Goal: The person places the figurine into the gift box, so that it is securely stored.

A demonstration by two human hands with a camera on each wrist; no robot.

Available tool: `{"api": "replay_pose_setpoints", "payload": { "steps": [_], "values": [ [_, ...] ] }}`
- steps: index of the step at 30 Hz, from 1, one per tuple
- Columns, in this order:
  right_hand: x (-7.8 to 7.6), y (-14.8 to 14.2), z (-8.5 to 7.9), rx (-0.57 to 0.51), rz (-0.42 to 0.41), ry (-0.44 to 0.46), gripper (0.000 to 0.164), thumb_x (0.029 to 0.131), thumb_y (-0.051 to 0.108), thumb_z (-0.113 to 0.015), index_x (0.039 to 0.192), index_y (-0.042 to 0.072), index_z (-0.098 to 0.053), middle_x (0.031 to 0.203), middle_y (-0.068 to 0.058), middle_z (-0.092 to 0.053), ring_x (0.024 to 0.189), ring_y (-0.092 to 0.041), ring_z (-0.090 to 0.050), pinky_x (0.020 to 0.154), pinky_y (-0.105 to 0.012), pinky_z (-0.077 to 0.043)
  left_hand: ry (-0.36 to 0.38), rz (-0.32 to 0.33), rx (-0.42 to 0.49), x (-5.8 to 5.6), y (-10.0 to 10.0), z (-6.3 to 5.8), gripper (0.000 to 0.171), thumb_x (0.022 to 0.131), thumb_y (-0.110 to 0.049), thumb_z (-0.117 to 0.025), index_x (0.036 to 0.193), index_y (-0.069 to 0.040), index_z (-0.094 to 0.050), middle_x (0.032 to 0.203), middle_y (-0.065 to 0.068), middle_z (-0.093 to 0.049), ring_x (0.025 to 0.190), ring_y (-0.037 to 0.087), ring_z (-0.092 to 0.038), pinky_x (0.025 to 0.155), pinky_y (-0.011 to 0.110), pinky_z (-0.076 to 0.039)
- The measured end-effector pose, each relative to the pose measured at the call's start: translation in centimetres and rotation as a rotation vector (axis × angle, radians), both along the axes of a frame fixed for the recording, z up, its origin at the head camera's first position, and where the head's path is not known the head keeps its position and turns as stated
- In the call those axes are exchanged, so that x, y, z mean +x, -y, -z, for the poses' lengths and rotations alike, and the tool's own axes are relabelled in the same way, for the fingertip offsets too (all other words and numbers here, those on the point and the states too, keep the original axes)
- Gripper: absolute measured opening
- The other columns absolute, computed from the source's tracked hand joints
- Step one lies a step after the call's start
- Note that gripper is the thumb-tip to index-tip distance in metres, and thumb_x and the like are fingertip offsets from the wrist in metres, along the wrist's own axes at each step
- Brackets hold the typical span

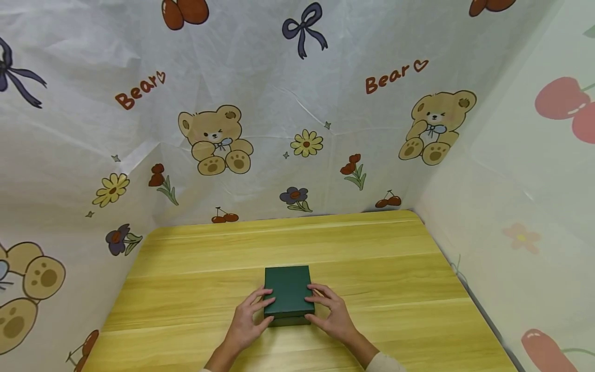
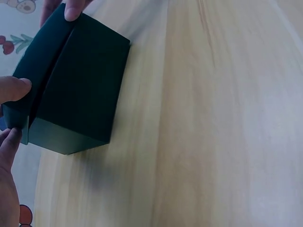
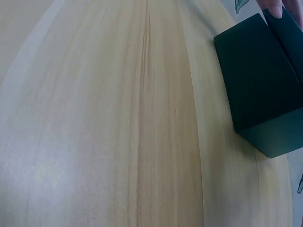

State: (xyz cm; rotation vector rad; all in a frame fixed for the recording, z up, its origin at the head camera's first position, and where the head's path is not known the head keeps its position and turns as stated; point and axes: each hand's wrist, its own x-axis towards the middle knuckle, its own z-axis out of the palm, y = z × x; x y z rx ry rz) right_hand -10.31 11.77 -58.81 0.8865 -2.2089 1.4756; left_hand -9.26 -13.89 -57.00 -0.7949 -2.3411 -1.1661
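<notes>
A dark green lidded box [image 1: 288, 289] stands on the wooden table in front of me. My left hand [image 1: 244, 320] holds the lid at its left side, thumb by the front corner and fingers reaching over the top edge. On the opposite side my right hand [image 1: 337, 318] grips the lid in a similar way. The left wrist view shows the lid [image 2: 40, 66] over the box body [image 2: 85, 80], with a dark, narrow gap along its edge. In the right wrist view a fingertip [image 3: 274, 10] presses the lid; most of that right hand is out of frame there.
The yellowish wood-grain table [image 1: 195, 268] extends around the box on all sides. White sheeting with bears and flowers [image 1: 265, 170] hangs behind it and at the left. Another printed sheet [image 1: 520, 186] borders the right edge, where a thin cable [image 1: 460, 274] shows.
</notes>
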Motion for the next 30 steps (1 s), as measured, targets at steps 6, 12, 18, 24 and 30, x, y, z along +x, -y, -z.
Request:
{"api": "replay_pose_setpoints", "payload": {
  "steps": [6, 12, 18, 24, 30],
  "values": [
    [0.0, -0.1, 0.1, 0.002, -0.024, -0.005, 0.035, 0.071, 0.001, -0.083, 0.105, 0.003, -0.072, 0.124, -0.017, -0.057, 0.111, -0.031, -0.06, 0.098, -0.026, -0.046, 0.034, -0.001, -0.012, 0.3, 0.0, 0.3, 0.05, 0.059, 0.01, -0.085, 0.106, 0.002, -0.071, 0.12, 0.014, -0.061, 0.116, 0.044, -0.053, 0.081, 0.047, -0.054],
    [0.1, -0.2, 0.1, 0.03, -0.026, -0.002, 0.034, 0.073, 0.005, -0.083, 0.105, 0.005, -0.072, 0.125, -0.016, -0.057, 0.111, -0.03, -0.06, 0.094, -0.025, -0.049, 0.057, 0.031, -0.053, 0.3, 0.2, 0.4, 0.048, 0.062, 0.005, -0.085, 0.108, 0.001, -0.071, 0.122, 0.014, -0.059, 0.118, 0.044, -0.051, 0.085, 0.042, -0.054],
    [-0.3, -0.5, -0.5, 0.111, -0.058, -0.03, 0.032, 0.079, 0.013, -0.08, 0.109, 0.008, -0.071, 0.13, -0.016, -0.055, 0.119, -0.033, -0.053, 0.097, -0.034, -0.048, 0.02, 0.009, -0.19, 0.1, 0.8, -0.2, 0.039, 0.071, -0.014, -0.085, 0.108, -0.009, -0.074, 0.123, 0.007, -0.061, 0.119, 0.034, -0.053, 0.089, 0.049, -0.05],
    [-1.0, -0.8, -1.6, 0.222, -0.056, 0.054, 0.025, 0.087, 0.02, -0.072, 0.111, 0.013, -0.073, 0.137, -0.008, -0.055, 0.131, -0.038, -0.042, 0.1, -0.052, -0.043, 0.043, 0.0, -0.233, -0.3, 0.9, -0.8, 0.024, 0.087, -0.023, -0.072, 0.108, -0.013, -0.075, 0.127, 0.006, -0.061, 0.124, 0.031, -0.051, 0.092, 0.051, -0.048],
    [-1.5, -0.9, -1.9, 0.276, -0.095, 0.116, 0.029, 0.089, 0.024, -0.069, 0.115, 0.011, -0.072, 0.138, -0.008, -0.054, 0.133, -0.036, -0.04, 0.1, -0.054, -0.042, 0.068, 0.029, -0.302, -0.8, 0.6, -1.1, 0.03, 0.092, -0.025, -0.065, 0.116, -0.008, -0.071, 0.133, 0.01, -0.058, 0.127, 0.034, -0.048, 0.095, 0.053, -0.045]
  ]
}}
